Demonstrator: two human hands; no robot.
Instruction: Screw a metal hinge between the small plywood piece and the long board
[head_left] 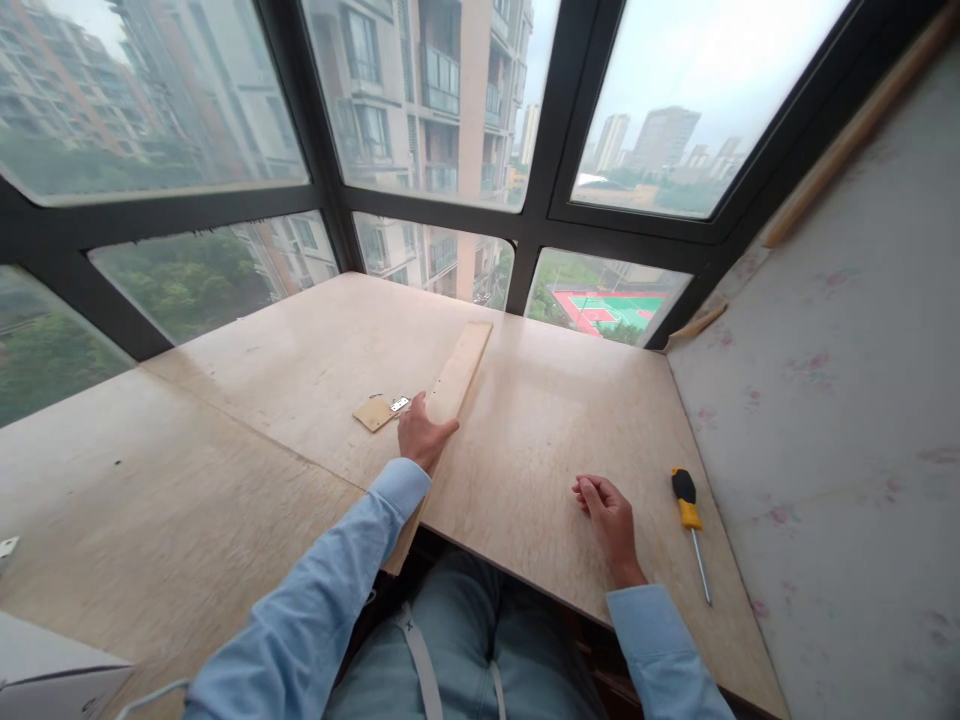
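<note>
A long, narrow wooden board lies across the tabletop, its near end jutting past the table's front edge. My left hand is closed around the board, with the thumb on its right edge and the fingers at its left. Just left of that hand are a small square wooden piece and a white metal plate with holes. Over the right part of the table, my right hand is closed with curled fingers; whatever they may hold is hidden. A screwdriver with a yellow and black handle lies to its right.
The wooden tabletop has a seam running across its left part. Dark-framed windows border the far side, and a papered wall rises at the right. A white box and a small metal piece sit at the left.
</note>
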